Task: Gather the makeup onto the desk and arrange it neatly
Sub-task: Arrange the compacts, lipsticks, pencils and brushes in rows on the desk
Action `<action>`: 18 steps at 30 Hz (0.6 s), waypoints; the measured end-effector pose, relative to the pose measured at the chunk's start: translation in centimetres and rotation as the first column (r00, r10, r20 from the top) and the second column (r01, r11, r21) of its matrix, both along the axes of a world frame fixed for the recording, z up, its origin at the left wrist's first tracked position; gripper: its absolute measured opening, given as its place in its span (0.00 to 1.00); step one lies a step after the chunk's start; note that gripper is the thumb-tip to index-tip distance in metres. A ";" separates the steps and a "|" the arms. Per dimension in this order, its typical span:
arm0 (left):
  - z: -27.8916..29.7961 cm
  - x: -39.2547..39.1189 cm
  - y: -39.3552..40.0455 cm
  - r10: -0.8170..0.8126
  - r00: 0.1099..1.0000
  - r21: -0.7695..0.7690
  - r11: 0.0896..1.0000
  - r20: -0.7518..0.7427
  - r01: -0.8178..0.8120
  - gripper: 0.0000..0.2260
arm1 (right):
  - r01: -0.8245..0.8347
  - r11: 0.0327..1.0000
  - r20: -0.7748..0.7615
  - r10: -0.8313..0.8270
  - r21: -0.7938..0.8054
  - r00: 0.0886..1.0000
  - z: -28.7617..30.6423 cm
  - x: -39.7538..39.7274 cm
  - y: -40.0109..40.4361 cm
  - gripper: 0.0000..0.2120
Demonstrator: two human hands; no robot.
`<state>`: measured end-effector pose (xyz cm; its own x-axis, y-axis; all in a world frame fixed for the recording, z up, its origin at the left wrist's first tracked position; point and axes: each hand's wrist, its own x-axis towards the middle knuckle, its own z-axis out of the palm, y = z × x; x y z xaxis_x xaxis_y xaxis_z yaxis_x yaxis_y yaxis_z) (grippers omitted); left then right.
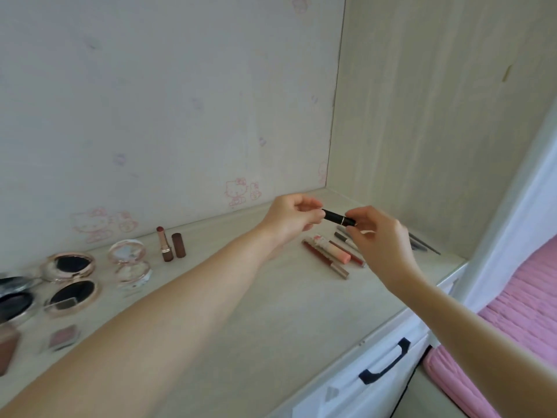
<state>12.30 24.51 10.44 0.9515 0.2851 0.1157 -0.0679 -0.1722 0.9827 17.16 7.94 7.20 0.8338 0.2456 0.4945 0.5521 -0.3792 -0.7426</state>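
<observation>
Pale desk (256, 312), both hands pinching black tube (337, 218)

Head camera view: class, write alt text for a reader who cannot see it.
Both hands, left hand and right hand, hold a black lipstick tube by its ends above a pale desk. An uncapped lipstick and open compacts sit at left.

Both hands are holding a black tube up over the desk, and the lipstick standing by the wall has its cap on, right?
Not quite. The head view shows the lipstick standing by the wall open, its colour showing, and its brown cap standing beside it. The rest is right: the left hand and right hand both hold the black tube above the desk.
</observation>
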 end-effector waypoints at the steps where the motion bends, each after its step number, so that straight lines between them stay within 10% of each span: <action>1: 0.1 -1.5 0.2 0.003 1.000 -0.052 0.999 0.018 -0.002 0.09 | -0.016 1.000 -0.005 0.017 0.024 1.000 0.2 -1.3 0.3 0.10; 11: -0.4 -14.9 3.3 0.061 0.993 -0.539 0.842 0.103 0.004 0.08 | -0.143 0.980 -0.015 0.147 0.136 0.989 0.6 -13.2 4.7 0.09; 18: -2.1 -22.2 6.5 0.133 0.987 -0.482 0.873 0.092 -0.073 0.09 | -0.256 0.937 -0.167 0.299 0.236 0.939 -1.2 -19.7 9.3 0.06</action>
